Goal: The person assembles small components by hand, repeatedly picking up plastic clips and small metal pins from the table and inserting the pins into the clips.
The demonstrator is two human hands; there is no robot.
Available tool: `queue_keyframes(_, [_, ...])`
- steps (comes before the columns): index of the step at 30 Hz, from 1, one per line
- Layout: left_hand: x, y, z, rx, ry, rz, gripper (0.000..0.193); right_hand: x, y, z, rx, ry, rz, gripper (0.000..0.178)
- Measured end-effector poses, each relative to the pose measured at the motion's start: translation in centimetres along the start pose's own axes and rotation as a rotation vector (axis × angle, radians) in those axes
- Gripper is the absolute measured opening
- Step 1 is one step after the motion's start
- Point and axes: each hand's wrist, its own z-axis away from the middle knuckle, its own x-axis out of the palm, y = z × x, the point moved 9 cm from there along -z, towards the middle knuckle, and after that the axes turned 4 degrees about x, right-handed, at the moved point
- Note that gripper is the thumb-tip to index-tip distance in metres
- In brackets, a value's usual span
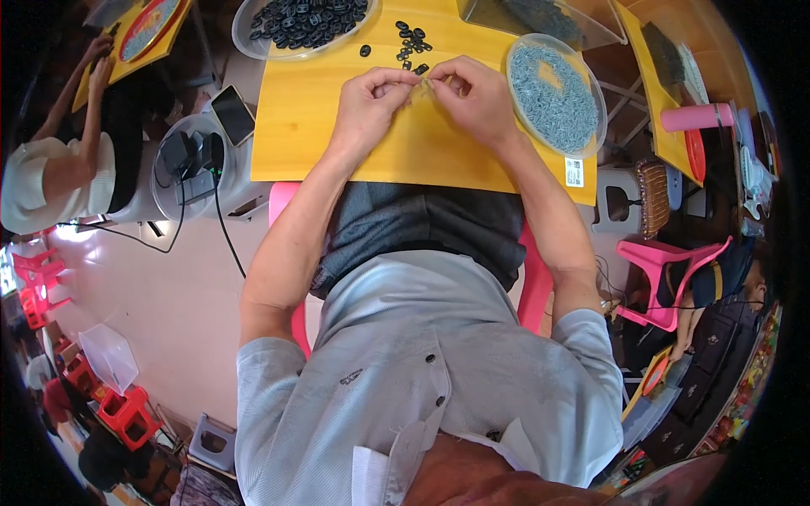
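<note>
Over the far middle of the yellow table [321,135], my left hand [369,105] and my right hand [474,99] meet at their fingertips. Both are closed in a pinch on something too small to make out. Just beyond my fingers lies a loose group of small black oval pieces [411,44], with one more black piece [365,51] off to the left. A clear round tub [245,42] full of similar black pieces stands at the far left. Close to my right hand is a round clear tray [602,110] holding many small silvery metal pieces [553,110].
A clear bin [540,21] with grey pieces stands at the back right. Left of the table, a stool bears a phone [233,115] and black chargers [190,154] with cables. Another person [63,173] works at the far left. A pink chair [666,274] stands right.
</note>
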Motion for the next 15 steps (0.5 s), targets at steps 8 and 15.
queue_keyframes(8, [-0.2, 0.2, -0.2, -0.011, 0.084, 0.183, 0.021, 1.2, 2.2, 0.2, 0.145, -0.089, -0.074, 0.01])
queue_keyframes(15, [-0.1, -0.2, -0.1, -0.057, 0.062, 0.171, 0.019, 1.3, 2.1, 0.2, 0.142, -0.086, -0.07, 0.011])
